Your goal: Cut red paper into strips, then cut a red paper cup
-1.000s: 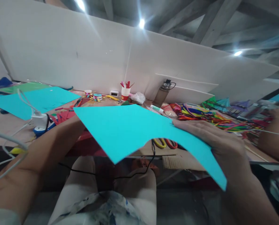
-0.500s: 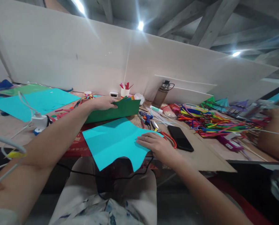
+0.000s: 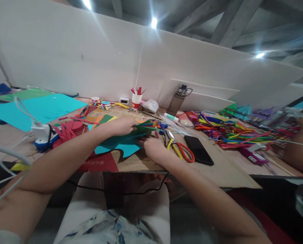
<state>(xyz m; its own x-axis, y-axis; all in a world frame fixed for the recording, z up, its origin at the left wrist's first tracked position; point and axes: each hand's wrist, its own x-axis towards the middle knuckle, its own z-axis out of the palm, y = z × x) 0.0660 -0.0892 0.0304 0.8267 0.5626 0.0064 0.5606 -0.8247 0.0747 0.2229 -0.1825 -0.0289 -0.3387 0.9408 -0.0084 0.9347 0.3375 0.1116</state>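
My left hand [image 3: 126,125] is closed on the edge of a stack of coloured paper sheets [image 3: 147,128], lifting the green one on top. Beneath that raised edge lies the turquoise paper [image 3: 127,145], with curved cut-outs along its near side. My right hand [image 3: 155,149] grips the right end of this turquoise piece, its fingertips partly hidden under the green sheet. Just right of that hand are yellow-handled pliers [image 3: 175,149] and red-handled scissors [image 3: 186,152]. A blue glue gun [image 3: 163,126] sits behind the right hand, partly covered.
A black phone [image 3: 199,150] lies on cardboard to the right, with a bottle [image 3: 177,101] and many coloured pipe cleaners [image 3: 225,128] behind. At left are a large turquoise sheet [image 3: 39,108], red strips [image 3: 68,133] and a white charger with cable [image 3: 40,130]. Another person's arm [image 3: 301,142] rests at far right.
The turquoise paper has moved away from the table's front edge and under the lifted green sheet. My right hand has moved forward and left with it, uncovering the pliers and scissors.
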